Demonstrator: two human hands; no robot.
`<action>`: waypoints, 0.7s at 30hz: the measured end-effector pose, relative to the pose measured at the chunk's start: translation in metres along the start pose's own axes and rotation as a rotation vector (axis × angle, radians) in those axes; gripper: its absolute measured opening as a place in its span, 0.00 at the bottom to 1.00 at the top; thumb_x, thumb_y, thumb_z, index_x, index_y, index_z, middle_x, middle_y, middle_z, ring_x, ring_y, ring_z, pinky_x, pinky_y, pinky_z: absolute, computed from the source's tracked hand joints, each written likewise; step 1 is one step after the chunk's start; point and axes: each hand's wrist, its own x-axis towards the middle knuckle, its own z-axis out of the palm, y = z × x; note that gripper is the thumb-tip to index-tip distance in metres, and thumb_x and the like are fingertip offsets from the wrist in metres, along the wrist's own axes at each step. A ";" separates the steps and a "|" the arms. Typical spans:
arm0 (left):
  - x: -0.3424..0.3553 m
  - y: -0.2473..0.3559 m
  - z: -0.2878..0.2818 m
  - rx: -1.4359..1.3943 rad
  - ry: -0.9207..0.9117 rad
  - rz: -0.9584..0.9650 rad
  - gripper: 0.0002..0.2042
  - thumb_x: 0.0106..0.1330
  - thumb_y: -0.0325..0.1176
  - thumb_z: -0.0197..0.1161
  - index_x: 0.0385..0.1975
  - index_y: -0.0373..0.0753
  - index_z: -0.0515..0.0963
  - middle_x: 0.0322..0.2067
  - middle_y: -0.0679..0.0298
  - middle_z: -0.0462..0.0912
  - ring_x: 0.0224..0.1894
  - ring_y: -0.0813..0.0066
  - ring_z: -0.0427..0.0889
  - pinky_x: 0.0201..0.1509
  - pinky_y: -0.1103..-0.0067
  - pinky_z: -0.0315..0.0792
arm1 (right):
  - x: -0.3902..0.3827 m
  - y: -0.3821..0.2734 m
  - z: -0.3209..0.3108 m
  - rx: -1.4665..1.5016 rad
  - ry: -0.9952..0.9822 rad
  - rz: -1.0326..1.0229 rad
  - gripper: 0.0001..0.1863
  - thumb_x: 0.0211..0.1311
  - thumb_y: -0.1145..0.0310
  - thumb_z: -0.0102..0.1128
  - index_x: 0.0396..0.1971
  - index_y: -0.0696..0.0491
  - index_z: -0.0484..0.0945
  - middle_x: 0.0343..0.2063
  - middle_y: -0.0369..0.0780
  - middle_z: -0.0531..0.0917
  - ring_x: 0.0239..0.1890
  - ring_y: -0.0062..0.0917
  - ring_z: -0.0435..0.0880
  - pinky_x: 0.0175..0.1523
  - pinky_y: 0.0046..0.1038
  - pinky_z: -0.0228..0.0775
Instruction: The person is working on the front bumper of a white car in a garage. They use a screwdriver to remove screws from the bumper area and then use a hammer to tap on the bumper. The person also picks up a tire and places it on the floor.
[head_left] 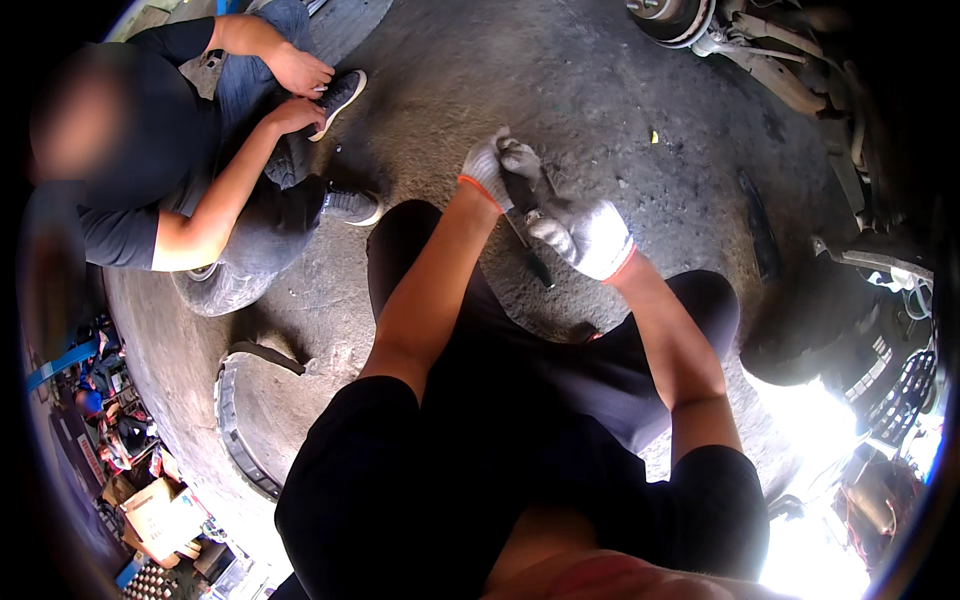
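Note:
In front of my knees, both my hands wear whitish knit gloves with orange cuffs, smudged dark at the fingers. A small dark, flat-looking piece [520, 190] is between them. My left hand [497, 165] is closed on its upper end. The fingers of my right hand [580, 235] are curled in at its lower end. What the piece is cannot be made out. Just below it, a thin tool with a dark handle [541, 271] points down toward the ground between my legs; whether a hand touches its upper end is hidden.
Close by on the left sits another person [190, 160], hands together near a shoe. A brake disc [675, 18] and suspension arms are at upper right. A dark strip [760, 225] lies right on the rough floor [440, 90]; a curved trim piece [235, 430] lies left.

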 end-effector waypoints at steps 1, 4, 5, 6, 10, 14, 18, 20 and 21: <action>-0.003 0.005 0.004 0.072 0.073 0.088 0.22 0.72 0.45 0.52 0.14 0.45 0.61 0.15 0.72 0.57 0.13 0.82 0.60 0.14 0.82 0.61 | 0.004 -0.008 -0.009 -0.047 -0.104 0.050 0.27 0.68 0.40 0.44 0.34 0.47 0.84 0.20 0.42 0.81 0.25 0.40 0.81 0.31 0.39 0.74; -0.008 -0.002 0.019 0.649 0.279 0.364 0.24 0.72 0.51 0.54 0.15 0.47 0.57 0.15 0.73 0.55 0.13 0.85 0.54 0.11 0.86 0.54 | 0.013 -0.016 -0.019 -0.153 -0.442 0.103 0.31 0.67 0.35 0.38 0.38 0.43 0.83 0.23 0.39 0.82 0.31 0.37 0.84 0.37 0.38 0.76; -0.011 -0.012 0.025 0.708 0.355 0.361 0.24 0.72 0.49 0.55 0.15 0.48 0.57 0.15 0.73 0.57 0.12 0.85 0.55 0.11 0.86 0.54 | 0.013 -0.018 -0.018 -0.162 -0.476 0.069 0.30 0.66 0.35 0.39 0.39 0.43 0.83 0.25 0.38 0.83 0.31 0.36 0.85 0.38 0.38 0.76; -0.010 -0.011 0.018 0.704 0.358 0.285 0.23 0.72 0.48 0.56 0.15 0.48 0.57 0.14 0.72 0.57 0.11 0.85 0.55 0.11 0.85 0.55 | 0.012 -0.024 -0.017 -0.135 -0.498 0.093 0.30 0.66 0.35 0.39 0.40 0.43 0.82 0.25 0.37 0.83 0.32 0.35 0.85 0.42 0.39 0.75; 0.009 0.002 -0.006 0.727 0.493 0.337 0.22 0.70 0.47 0.58 0.16 0.48 0.58 0.10 0.71 0.57 0.09 0.80 0.58 0.11 0.80 0.58 | 0.008 -0.015 -0.006 -0.233 -0.422 0.059 0.30 0.66 0.36 0.41 0.31 0.45 0.84 0.30 0.38 0.86 0.33 0.36 0.85 0.38 0.38 0.75; 0.014 0.019 -0.017 0.698 0.461 0.391 0.22 0.69 0.49 0.58 0.18 0.49 0.59 0.12 0.71 0.58 0.09 0.79 0.58 0.12 0.80 0.59 | 0.012 -0.021 -0.014 -0.260 -0.351 0.100 0.30 0.65 0.35 0.43 0.33 0.46 0.84 0.30 0.38 0.85 0.34 0.38 0.85 0.37 0.39 0.77; 0.015 -0.009 -0.014 0.657 0.457 0.452 0.23 0.69 0.51 0.59 0.17 0.49 0.58 0.13 0.72 0.58 0.11 0.82 0.57 0.13 0.82 0.56 | 0.006 -0.012 -0.001 -0.002 -0.558 0.294 0.43 0.58 0.29 0.47 0.48 0.58 0.77 0.36 0.54 0.83 0.42 0.50 0.83 0.51 0.45 0.73; 0.014 -0.014 -0.016 0.745 0.337 0.487 0.24 0.67 0.55 0.60 0.15 0.48 0.61 0.13 0.70 0.61 0.15 0.78 0.65 0.18 0.79 0.64 | 0.006 -0.022 0.016 0.153 -0.384 0.446 0.42 0.61 0.37 0.52 0.57 0.63 0.68 0.38 0.58 0.82 0.44 0.51 0.82 0.51 0.45 0.73; 0.021 -0.011 -0.012 0.634 0.305 0.547 0.24 0.67 0.55 0.59 0.15 0.47 0.63 0.14 0.69 0.63 0.17 0.75 0.67 0.20 0.77 0.67 | 0.001 -0.019 0.027 0.278 -0.128 0.493 0.39 0.61 0.40 0.55 0.54 0.63 0.71 0.37 0.58 0.83 0.44 0.52 0.81 0.50 0.45 0.73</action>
